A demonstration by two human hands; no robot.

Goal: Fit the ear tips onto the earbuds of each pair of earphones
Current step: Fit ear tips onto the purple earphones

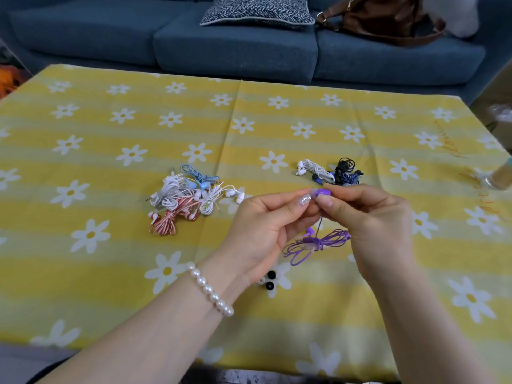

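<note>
My right hand (371, 217) pinches a purple earbud (322, 192) between thumb and forefinger above the table. My left hand (266, 228) meets it from the left, fingertips pinched at the earbud's tip; any ear tip there is too small to make out. The purple cable bundle (315, 243) with the second purple earbud (309, 231) hangs below my hands. Loose black and clear ear tips (268, 281) lie on the cloth under my left wrist. A pile of white, blue and red earphones (188, 200) lies to the left. A smaller pile of white, black and dark blue earphones (329, 173) lies behind my hands.
A yellow cloth with white daisies (110, 151) covers the table. A glass object (498, 178) stands at the right edge. Beyond the table is a blue sofa (235, 48) with a patterned cushion (257, 11) and a brown bag (385, 18).
</note>
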